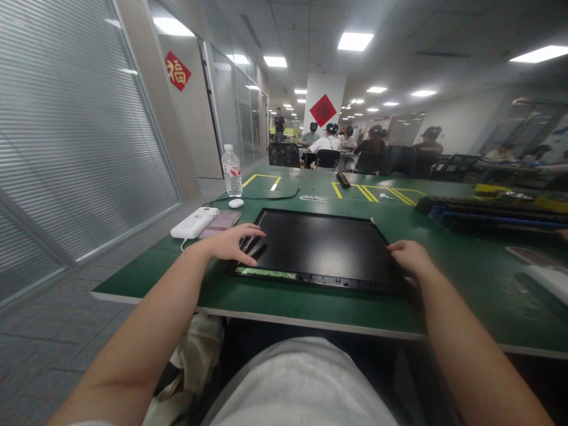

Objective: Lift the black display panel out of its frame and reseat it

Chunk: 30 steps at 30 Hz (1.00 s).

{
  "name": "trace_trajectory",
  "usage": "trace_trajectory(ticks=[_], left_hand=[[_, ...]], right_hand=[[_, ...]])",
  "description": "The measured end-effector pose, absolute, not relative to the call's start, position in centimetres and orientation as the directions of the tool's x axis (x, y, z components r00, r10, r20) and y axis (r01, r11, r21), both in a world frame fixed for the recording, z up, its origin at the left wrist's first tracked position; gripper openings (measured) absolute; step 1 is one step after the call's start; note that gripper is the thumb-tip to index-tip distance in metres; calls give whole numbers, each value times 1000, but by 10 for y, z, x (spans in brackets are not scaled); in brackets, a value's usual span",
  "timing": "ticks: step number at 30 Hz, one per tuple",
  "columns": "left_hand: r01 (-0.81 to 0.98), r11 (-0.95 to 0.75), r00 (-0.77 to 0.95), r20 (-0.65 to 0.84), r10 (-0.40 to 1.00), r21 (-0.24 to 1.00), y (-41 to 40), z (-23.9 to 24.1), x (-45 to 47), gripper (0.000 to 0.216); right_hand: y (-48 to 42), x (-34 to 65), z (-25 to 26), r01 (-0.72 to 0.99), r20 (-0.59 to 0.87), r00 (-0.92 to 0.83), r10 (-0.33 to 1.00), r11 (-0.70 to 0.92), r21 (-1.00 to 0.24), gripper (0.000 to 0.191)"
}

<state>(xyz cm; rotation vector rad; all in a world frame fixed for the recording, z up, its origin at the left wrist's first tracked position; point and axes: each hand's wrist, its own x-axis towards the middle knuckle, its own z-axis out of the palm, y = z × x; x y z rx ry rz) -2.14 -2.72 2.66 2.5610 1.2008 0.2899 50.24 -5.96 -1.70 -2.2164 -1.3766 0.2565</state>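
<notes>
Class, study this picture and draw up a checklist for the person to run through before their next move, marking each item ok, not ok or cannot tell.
1. Black panel lying on the green table: ok.
2. Left hand at the panel's left edge, right hand at its right edge: ok.
3. Both hands gripping firmly: cannot tell; the left's fingers are spread, and the right's contact is partly hidden.
4. Space beside the left hand free of loose things: not ok; a phone and a white device lie close by.
5. Bottle upright and apart from the panel: ok.
6. Green strip on the near edge fastened: cannot tell.
</notes>
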Motion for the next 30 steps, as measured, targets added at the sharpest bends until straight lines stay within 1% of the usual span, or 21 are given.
trace_trajectory(ticks=[3, 9, 13, 17, 24, 27, 30], left_hand=[[716, -602, 634, 32, 773, 353, -29, 27, -22, 91], [696, -627, 648, 69, 758, 349, -33, 30, -18, 90], [675, -637, 654, 97, 750, 373, -34, 31, -16, 86], [674, -627, 653, 81, 753, 391, -33, 31, -15, 84], [680, -629, 657, 69, 751, 377, -34, 32, -15, 82], [719, -584, 606, 71, 792, 376, -33, 31, -14, 84], [781, -499, 505, 93, 858, 375, -28, 24, -10, 75]], right_hand=[[-60, 502, -18, 766, 89, 469, 879, -354, -536, 33], [-60, 501, -18, 751, 75, 472, 879, -355, -556, 32], [-60, 500, -17, 746, 63, 482, 874, -372, -552, 35], [-60, 499, -16, 742, 43, 491, 870, -392, -543, 37], [-58, 501, -17, 748, 55, 494, 868, -392, -536, 36], [-57, 503, -19, 750, 66, 490, 869, -381, -541, 35], [-55, 506, -22, 747, 65, 479, 876, -367, -554, 31]])
